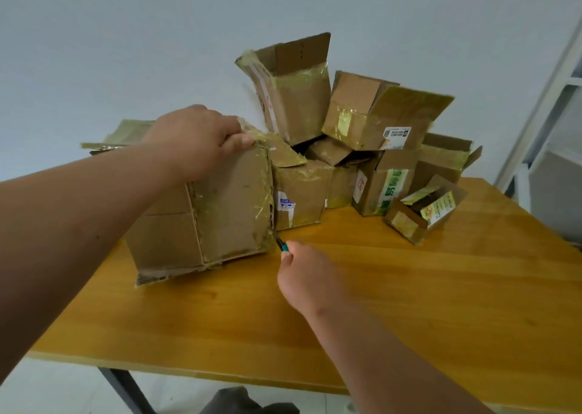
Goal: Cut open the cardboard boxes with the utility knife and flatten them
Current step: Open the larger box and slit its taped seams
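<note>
Both hands work: left hand [201, 136] grips the box [217, 212] top, right hand [310, 275] clutches the utility knife [282, 245].

A taped cardboard box [220, 212] stands upright at the front; the utility knife [282, 245] touches its lower right corner, more boxes [362, 149] piled behind.

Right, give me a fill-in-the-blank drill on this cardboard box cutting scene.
1. The left hand grips the top of the large brown taped cardboard box on the ____ wooden table.
2. The right hand holds the green-handled utility knife at the box's lower ____ corner.
3. The tallest open-topped box stands ____ the pile.

Missing: yellow; right; atop
</note>
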Tool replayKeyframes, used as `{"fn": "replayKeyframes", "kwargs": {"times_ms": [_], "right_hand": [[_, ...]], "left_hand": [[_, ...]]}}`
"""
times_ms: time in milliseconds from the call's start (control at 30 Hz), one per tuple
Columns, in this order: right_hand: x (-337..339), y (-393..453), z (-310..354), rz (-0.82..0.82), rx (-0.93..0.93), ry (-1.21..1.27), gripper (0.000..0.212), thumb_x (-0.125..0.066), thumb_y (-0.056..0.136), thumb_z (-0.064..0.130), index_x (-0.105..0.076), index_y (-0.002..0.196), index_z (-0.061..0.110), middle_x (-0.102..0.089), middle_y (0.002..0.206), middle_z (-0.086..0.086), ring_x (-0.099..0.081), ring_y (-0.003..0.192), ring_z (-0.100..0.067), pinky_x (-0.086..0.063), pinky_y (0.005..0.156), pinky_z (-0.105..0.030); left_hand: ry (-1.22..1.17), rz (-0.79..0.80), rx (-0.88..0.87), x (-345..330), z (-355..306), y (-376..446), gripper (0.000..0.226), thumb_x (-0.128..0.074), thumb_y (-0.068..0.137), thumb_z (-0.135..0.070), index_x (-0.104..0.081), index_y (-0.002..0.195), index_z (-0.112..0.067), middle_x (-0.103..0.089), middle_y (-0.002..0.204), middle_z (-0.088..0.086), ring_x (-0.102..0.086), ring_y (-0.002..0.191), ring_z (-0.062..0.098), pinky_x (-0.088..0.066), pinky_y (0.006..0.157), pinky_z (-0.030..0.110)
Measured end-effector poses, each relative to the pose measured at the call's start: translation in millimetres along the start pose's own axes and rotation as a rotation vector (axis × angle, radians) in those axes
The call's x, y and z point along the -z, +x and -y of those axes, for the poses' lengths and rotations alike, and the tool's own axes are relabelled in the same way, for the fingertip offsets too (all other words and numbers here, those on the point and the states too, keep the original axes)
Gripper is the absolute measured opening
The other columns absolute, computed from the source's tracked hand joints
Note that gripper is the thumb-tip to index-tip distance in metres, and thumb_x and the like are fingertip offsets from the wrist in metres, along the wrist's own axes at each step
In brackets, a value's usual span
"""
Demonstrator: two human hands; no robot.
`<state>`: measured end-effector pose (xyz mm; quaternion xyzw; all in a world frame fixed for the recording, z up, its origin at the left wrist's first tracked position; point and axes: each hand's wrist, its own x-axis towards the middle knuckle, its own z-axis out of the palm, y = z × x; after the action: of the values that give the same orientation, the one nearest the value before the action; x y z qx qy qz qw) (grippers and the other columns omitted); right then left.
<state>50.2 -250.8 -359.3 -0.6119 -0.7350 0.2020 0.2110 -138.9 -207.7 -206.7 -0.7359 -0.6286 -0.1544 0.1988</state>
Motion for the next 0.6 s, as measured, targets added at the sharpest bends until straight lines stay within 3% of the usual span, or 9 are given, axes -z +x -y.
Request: {"fn": "replayKeyframes", "kwargs": {"times_ms": [133,267,367,433,533,600], "right_hand": [[-6,-5,-2,0.112,-0.029,-0.113,0.016,-0.039,0.104,0.028,-0.054,0.106,0.023,-0.056,0.086,0.005,-0.055,0.073,-0.007,-0.045,0.060,-0.023],[-5,-5,-4,0.163,-0.049,-0.088,0.018,-0.040,0.104,0.028,-0.056,0.109,0.023,-0.059,0.089,0.003,-0.060,0.078,-0.010,-0.047,0.063,-0.022],[1,0,-8,0.170,-0.064,-0.022,0.021,-0.037,0.105,0.029,-0.057,0.102,0.021,-0.059,0.088,0.001,-0.053,0.067,-0.009,-0.042,0.058,-0.023],[5,2,-13,0.134,-0.066,0.018,0.025,-0.035,0.107,0.028,-0.057,0.098,0.019,-0.061,0.086,-0.001,-0.054,0.065,-0.012,-0.047,0.058,-0.028],[14,2,-24,0.058,-0.107,0.097,0.028,-0.033,0.107,0.028,-0.057,0.116,0.015,-0.066,0.091,-0.005,-0.067,0.080,-0.020,-0.059,0.076,-0.037],[20,2,-31,0.002,-0.143,0.125,0.032,-0.034,0.107,0.029,-0.050,0.132,0.016,-0.066,0.093,-0.004,-0.068,0.079,-0.019,-0.059,0.073,-0.034]], "left_hand": [[0.043,-0.039,-0.003,-2,-1,-8,0.055,-0.024,0.096,-0.060,-0.063,0.112,-0.024,-0.054,0.089,0.000,-0.045,0.087,0.019,-0.046,0.072,0.039],[0.039,-0.148,0.136,15,12,-5,0.057,-0.024,0.095,-0.062,-0.062,0.107,-0.022,-0.049,0.087,0.008,-0.043,0.082,0.023,-0.037,0.066,0.036],[0.009,-0.117,0.141,26,21,1,0.055,-0.028,0.093,-0.065,-0.063,0.103,-0.024,-0.051,0.086,0.007,-0.048,0.082,0.025,-0.036,0.065,0.035],[-0.002,-0.098,0.129,25,23,1,0.054,-0.028,0.092,-0.066,-0.063,0.102,-0.025,-0.052,0.085,0.007,-0.048,0.082,0.024,-0.036,0.065,0.034],[-0.014,-0.106,0.112,19,20,-4,0.052,-0.029,0.093,-0.064,-0.063,0.103,-0.026,-0.048,0.081,0.004,-0.046,0.080,0.022,-0.035,0.062,0.033],[-0.010,-0.112,0.096,16,16,-7,0.052,-0.029,0.094,-0.063,-0.064,0.104,-0.026,-0.046,0.082,0.003,-0.044,0.081,0.022,-0.035,0.065,0.033]]}}
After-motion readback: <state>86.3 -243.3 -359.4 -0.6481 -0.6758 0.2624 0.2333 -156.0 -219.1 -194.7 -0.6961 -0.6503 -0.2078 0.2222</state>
